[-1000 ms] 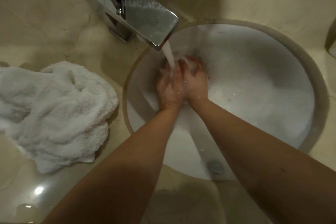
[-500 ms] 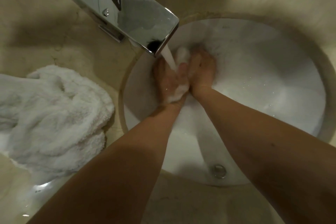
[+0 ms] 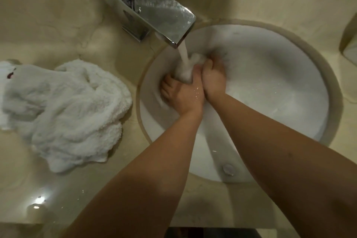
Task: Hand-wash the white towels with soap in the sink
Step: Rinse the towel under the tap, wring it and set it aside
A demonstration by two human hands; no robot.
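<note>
The counter (image 3: 58,15) is carrying a crumpled white towel (image 3: 63,106) at nine o'clock of the sink (image 3: 270,87). Inside, the left hand (image 3: 181,92) and right hand (image 3: 213,76) are pressing together, both gripping a small wet cloth (image 3: 193,63) under the tap (image 3: 154,11), its shape blurred by running water.
</note>
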